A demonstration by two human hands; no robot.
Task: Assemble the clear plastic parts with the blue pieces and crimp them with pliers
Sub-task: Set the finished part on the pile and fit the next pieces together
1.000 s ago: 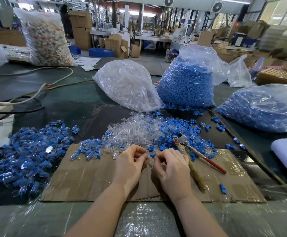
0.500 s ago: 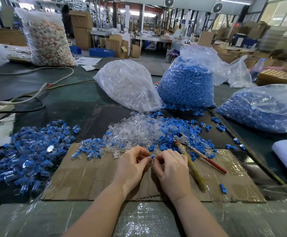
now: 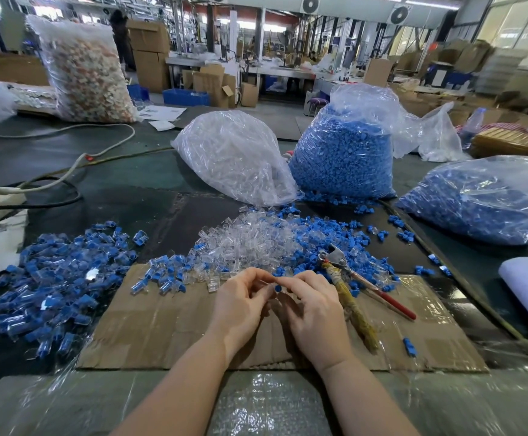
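Hands meet above the cardboard sheet [image 3: 168, 335]: left hand [image 3: 240, 305] and right hand [image 3: 314, 309] pinch one blue piece [image 3: 277, 288] between fingertips. Pliers [image 3: 347, 287] lie on the cardboard, right of the hands, ungripped.

Bare cardboard [image 3: 168, 328] left of hands; pliers [image 3: 350, 297] just right; parts pile [image 3: 256, 243] crowds ahead.

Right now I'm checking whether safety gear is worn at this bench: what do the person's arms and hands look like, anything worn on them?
Nothing worn is visible. The left hand and right hand are bare, with no gloves, rings or wristbands showing. Both forearms are bare to the frame's bottom edge, with no sleeves or watch in view.
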